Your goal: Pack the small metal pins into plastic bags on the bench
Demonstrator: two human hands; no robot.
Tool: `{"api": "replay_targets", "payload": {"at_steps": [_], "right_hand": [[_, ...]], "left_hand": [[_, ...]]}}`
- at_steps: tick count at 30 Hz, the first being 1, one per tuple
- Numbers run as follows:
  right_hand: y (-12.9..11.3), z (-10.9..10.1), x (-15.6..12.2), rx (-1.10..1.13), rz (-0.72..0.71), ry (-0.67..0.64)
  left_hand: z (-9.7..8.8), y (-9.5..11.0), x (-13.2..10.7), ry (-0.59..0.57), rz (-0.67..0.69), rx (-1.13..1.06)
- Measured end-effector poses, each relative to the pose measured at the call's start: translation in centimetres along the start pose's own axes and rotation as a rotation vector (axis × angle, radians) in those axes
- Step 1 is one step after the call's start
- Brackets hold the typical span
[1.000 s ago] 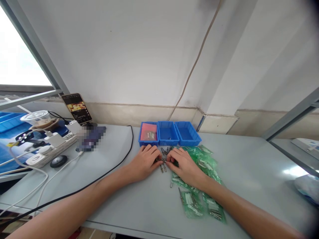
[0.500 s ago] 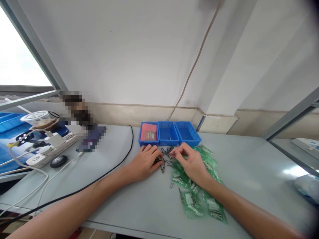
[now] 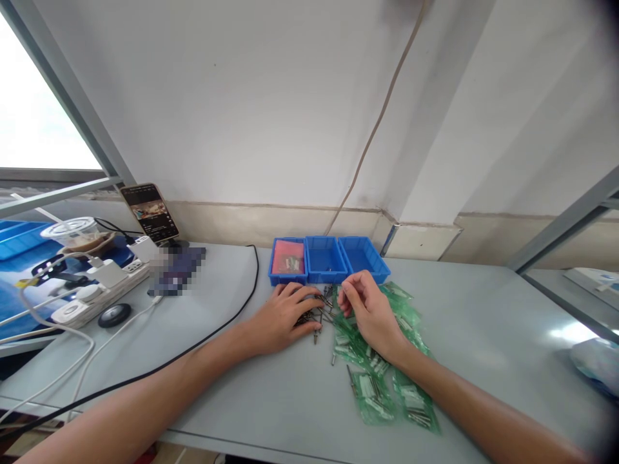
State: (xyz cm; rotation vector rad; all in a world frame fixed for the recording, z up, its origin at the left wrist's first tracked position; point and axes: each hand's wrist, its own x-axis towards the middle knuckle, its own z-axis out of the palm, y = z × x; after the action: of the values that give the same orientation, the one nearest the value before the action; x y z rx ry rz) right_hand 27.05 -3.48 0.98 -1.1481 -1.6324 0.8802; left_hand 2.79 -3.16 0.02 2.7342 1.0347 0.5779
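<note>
My left hand [image 3: 285, 317] rests at the left of a small loose pile of thin metal pieces [image 3: 327, 316], which look like rivets or small bolts. Its fingers and thumb are spread around and over the pieces, partly hiding them. Just right of the pile, my right hand [image 3: 370, 314] is raised with its fingers curled and thumb pressed in. Whatever lies between those fingertips is too small or hidden to make out. Beneath this hand and wrist lie several green plastic bags [image 3: 371, 394] containing metal pieces and white labels or parts.
Behind the hands stand three blue bins: the left bin [image 3: 288, 280] holds a red packet [image 3: 288, 252]. At left are a phone [image 3: 151, 212], a power strip [image 3: 77, 308], a lidded cup [image 3: 77, 233], a black mouse [image 3: 115, 314] and a black cable [image 3: 217, 330] running under my left forearm.
My right hand has lifted slightly away from the pile, its fingers curling upward. My left fingers have spread wider over the metal pieces.
</note>
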Motion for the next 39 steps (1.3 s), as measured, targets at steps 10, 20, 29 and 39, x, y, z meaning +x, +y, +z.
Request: {"api": "replay_targets", "payload": {"at_steps": [10,20,29,39], "right_hand": [[0.7,-0.4,0.1,-0.264,-0.175,0.028],[-0.1,-0.3,0.0,-0.343,-0.232,-0.025],[0.3,-0.3,0.3,-0.095,-0.074,-0.086],[1.2,-0.3,0.6,-0.057,-0.059,0.003]], "left_hand": [[-0.2,0.2,0.0,0.009,-0.010,-0.014],[0.0,0.1,0.0,0.024,-0.004,-0.005],[0.0,0.1,0.1,0.017,-0.008,0.000],[-0.1,0.2,0.1,0.018,-0.006,0.007]]}}
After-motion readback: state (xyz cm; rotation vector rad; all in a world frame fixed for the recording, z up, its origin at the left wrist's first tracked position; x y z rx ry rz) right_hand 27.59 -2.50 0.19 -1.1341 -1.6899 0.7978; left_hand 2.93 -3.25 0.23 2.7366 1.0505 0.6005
